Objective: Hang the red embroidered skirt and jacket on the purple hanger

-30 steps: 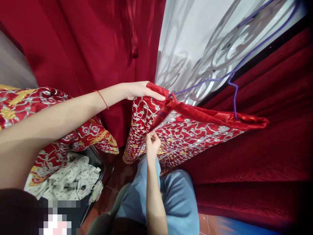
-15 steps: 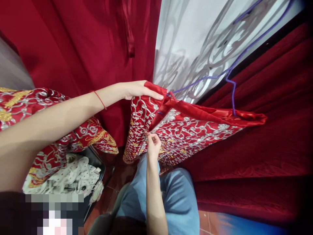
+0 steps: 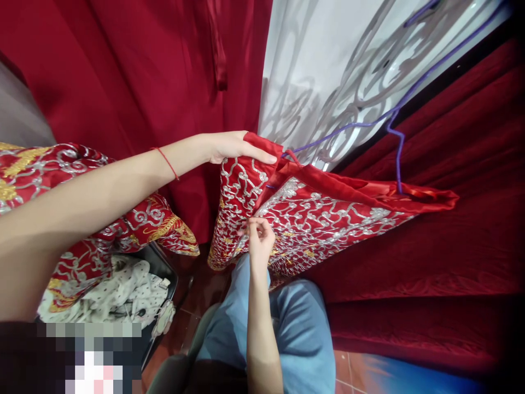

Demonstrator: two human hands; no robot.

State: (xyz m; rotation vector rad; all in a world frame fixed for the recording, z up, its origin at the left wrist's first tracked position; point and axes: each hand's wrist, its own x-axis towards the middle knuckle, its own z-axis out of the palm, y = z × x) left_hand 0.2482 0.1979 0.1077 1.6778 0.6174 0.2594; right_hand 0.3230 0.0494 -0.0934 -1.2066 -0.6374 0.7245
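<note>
A red skirt (image 3: 324, 210) with silver and gold sequin embroidery hangs by its satin waistband from a purple wire hanger (image 3: 346, 126). An opening runs down from the waistband near its left end. My left hand (image 3: 234, 146) is closed round the waistband beside that opening, thumb on top and the other fingers hidden behind the cloth. At the lower end of the opening, my right hand (image 3: 261, 236) is closed in a pinch against the skirt. What sits between those fingertips is too small to make out.
Left of me, another red embroidered garment (image 3: 150, 219) and a white dotted cloth (image 3: 135, 287) lie on a dark chair (image 3: 170, 268). Red curtains (image 3: 156, 71) hang behind and at the right (image 3: 430, 273). Pale scrolled metalwork (image 3: 365, 93) stands behind the hanger.
The right hand has shifted slightly up and right at the opening, still pinched. The skirt's right end and the hanger sit a little farther right. The left hand keeps its grip.
</note>
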